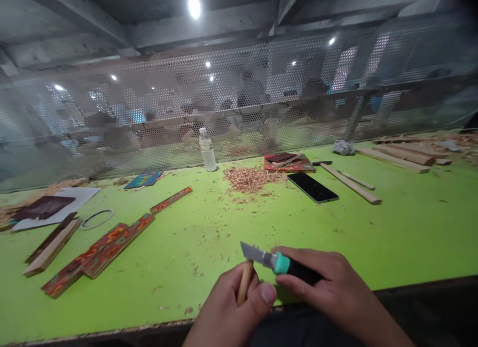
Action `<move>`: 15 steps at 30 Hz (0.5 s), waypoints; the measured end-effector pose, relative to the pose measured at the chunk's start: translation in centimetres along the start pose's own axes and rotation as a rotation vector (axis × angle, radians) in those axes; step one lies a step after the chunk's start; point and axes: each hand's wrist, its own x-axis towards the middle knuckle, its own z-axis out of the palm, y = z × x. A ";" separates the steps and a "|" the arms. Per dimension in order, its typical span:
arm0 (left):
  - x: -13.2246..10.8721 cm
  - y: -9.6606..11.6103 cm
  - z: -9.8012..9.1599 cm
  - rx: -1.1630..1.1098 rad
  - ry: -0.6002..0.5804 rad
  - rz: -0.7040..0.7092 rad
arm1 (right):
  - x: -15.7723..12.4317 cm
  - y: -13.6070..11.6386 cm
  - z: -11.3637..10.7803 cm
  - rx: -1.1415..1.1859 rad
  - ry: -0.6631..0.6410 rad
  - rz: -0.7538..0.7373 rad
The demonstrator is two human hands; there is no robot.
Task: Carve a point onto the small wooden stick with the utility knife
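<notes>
Low in the middle of the head view, my left hand is closed around a short, thin wooden stick, whose top end sticks up between thumb and fingers. My right hand grips a utility knife with a black and turquoise handle. Its bare metal blade points left, with the edge at or very near the stick's top end; whether they touch I cannot tell. Both hands are over the front edge of the green table. The stick's lower end is hidden in my left hand.
Wood shavings lie heaped mid-table. Behind them stands a water bottle before a perforated metal screen. A phone and wooden sticks lie right; patterned wood strips and a tape ring lie left.
</notes>
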 end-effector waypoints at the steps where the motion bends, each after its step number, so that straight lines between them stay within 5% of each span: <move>1: 0.0 0.0 0.0 -0.039 -0.001 -0.011 | 0.0 0.0 -0.1 0.010 -0.033 -0.033; 8: 0.0 -1.4 -0.4 0.061 0.020 -0.088 | -0.1 0.2 0.1 0.002 -0.101 -0.169; 15: -0.2 -1.5 0.3 0.070 0.204 -0.065 | -0.6 0.6 0.4 -0.053 -0.060 -0.185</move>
